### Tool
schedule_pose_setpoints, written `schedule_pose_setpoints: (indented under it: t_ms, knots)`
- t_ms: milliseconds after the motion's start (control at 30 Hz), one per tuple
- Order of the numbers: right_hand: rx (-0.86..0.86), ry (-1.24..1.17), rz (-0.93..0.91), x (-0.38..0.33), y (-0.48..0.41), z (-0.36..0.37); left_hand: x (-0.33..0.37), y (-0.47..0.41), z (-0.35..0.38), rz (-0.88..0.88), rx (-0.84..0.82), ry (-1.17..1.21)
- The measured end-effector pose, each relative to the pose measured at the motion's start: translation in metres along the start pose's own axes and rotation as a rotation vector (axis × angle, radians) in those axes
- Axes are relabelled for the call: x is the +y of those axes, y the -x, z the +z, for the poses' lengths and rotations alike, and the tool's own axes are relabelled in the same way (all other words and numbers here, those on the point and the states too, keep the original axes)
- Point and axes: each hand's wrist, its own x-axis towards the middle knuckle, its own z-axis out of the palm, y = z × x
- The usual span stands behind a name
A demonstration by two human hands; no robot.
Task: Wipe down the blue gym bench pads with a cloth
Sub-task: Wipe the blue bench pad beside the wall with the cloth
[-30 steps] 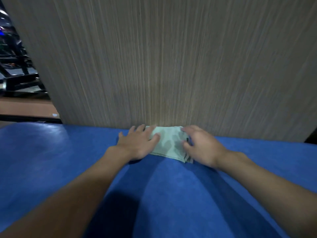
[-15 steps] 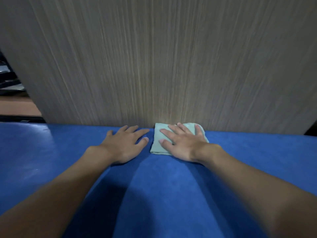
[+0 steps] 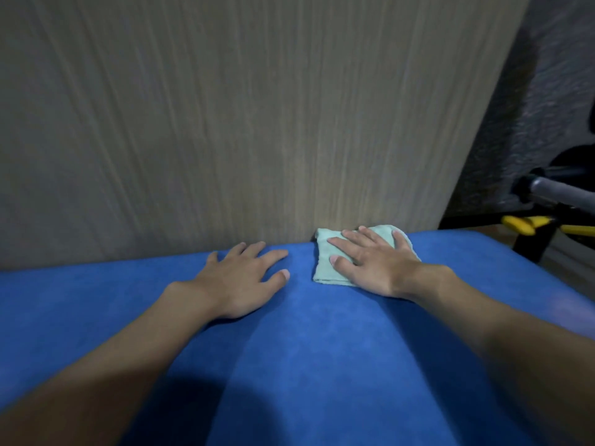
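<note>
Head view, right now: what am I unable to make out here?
- Cloth: its middle lies under the right hand, and its underside is hidden against the pad.
- Blue bench pad: cut off by the left and bottom frame edges, and partly covered by both forearms.
- Grey bar and yellow part: blurred and cut off by the right edge.

Pad (image 3: 306,365): saturated blue, faintly mottled, darker where shadows fall across it.
Cloth (image 3: 325,268): pale mint green, plain, no print.
Panel (image 3: 241,123): grey-beige, fine vertical wood-grain streaks, a lighter patch low at centre.
Wall (image 3: 553,91): dark grey, speckled.
Bar (image 3: 560,194): silver-grey with a black collar.
Piece (image 3: 521,224) under the bar: yellow.
Frame (image 3: 528,246): black.
</note>
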Motion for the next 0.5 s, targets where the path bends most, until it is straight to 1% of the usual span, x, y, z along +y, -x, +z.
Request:
schedule_pose_setpoints:
  t_ms: [267,367,500]
  knots:
    - [0.033,-0.001,0.187,0.097,0.015,-0.008,0.093,-0.031,0.000,0.174,-0.009,0.038]
    - [0.032,-0.010,0.271,0.125,0.024,-0.011,0.116,-0.038,0.002,0.177,-0.068,-0.001]
    - [0.027,-0.082,0.354,0.145,0.039,-0.014,0.114,-0.042,0.002,0.150,-0.115,-0.031]
